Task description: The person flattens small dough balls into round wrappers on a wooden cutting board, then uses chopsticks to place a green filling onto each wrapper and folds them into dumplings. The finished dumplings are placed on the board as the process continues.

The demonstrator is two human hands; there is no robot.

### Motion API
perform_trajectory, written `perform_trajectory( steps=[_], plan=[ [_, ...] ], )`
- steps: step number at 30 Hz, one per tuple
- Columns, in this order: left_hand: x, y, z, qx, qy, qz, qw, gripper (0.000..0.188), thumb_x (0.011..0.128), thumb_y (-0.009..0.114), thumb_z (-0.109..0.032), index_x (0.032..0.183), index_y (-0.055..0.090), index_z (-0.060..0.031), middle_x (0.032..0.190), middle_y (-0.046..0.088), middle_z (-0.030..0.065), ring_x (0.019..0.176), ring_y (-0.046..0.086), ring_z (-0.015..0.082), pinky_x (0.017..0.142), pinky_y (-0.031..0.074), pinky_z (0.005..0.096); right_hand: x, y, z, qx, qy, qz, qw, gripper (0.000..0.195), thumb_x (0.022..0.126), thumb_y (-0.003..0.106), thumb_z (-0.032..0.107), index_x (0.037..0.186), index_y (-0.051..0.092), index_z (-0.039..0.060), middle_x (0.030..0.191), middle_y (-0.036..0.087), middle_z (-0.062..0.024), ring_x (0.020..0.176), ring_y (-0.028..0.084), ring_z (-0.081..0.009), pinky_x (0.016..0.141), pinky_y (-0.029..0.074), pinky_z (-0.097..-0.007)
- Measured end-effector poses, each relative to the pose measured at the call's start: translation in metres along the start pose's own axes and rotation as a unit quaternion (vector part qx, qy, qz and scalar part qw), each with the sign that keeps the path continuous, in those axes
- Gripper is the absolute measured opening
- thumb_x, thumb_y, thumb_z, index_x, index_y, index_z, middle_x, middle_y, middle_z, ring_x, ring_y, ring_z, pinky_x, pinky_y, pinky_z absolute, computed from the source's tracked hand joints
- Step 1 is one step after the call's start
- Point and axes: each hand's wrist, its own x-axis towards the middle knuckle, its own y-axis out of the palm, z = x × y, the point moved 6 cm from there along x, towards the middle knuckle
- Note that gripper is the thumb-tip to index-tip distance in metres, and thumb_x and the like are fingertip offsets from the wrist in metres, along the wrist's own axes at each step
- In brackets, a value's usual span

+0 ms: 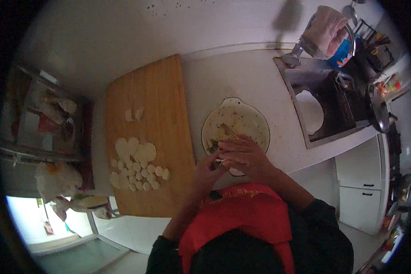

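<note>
My left hand [208, 172] and my right hand [248, 157] meet over the near rim of a wide pale bowl [235, 102] with a dark edge. Their fingers close around a small piece of white dough [220, 160], mostly hidden by the fingers. Green-flecked filling [212, 145] lies at the bowl's left side, and bits of it cling to the inner wall. A utensil [223, 128] rests in the bowl, its lower part covered by my right hand. Left of the bowl, a wooden board [150, 89] carries several small dough pieces [144, 173], flat dough wrappers [145, 152] and two pale folded pieces [134, 114].
On the right is a sink [299, 133] with a white dish [309, 111] inside. A cloth [325, 29] hangs by the faucet [293, 58]. A rack [51, 113] with bags stands at the left. The red apron [238, 212] is close below my hands.
</note>
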Motion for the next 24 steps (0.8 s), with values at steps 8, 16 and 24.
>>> perform_trajectory(
  steps=[8,16,24],
  plan=[
    [-0.006,-0.01,-0.012,-0.256,0.172,-0.125,0.943,0.043,0.081,0.056,0.003,0.123,0.05,-0.0033,0.118,0.055,0.0089,0.107,0.053,0.0163,0.091,0.043,0.0272,-0.002,-0.016,-0.005,0.141,0.284,-0.016,0.948,0.056,0.074,0.073,0.027,0.118,0.051,0.0016,0.103,0.059,-0.0127,0.091,0.06,-0.0213,0.081,0.048,-0.0326],
    [-0.041,-0.009,-0.041,-0.184,0.112,-0.173,0.961,0.041,0.08,0.059,0.003,0.119,0.052,-0.0024,0.116,0.056,0.0097,0.105,0.055,0.0178,0.092,0.043,0.0291,-0.001,-0.039,0.016,0.211,0.234,-0.104,0.944,0.052,0.077,0.068,0.01,0.123,0.046,0.0037,0.102,0.057,-0.0089,0.091,0.058,-0.0169,0.078,0.048,-0.0295],
    [-0.167,0.02,-0.132,-0.352,0.503,0.132,0.778,0.035,0.082,0.063,-0.006,0.114,0.053,0.0058,0.11,0.054,0.0304,0.099,0.057,0.0438,0.082,0.05,0.0518,-0.029,-0.068,0.002,0.28,0.259,-0.185,0.906,0.041,0.082,0.062,0.003,0.121,0.047,0.0036,0.103,0.055,-0.0073,0.093,0.055,-0.0139,0.083,0.044,-0.027]
  ],
)
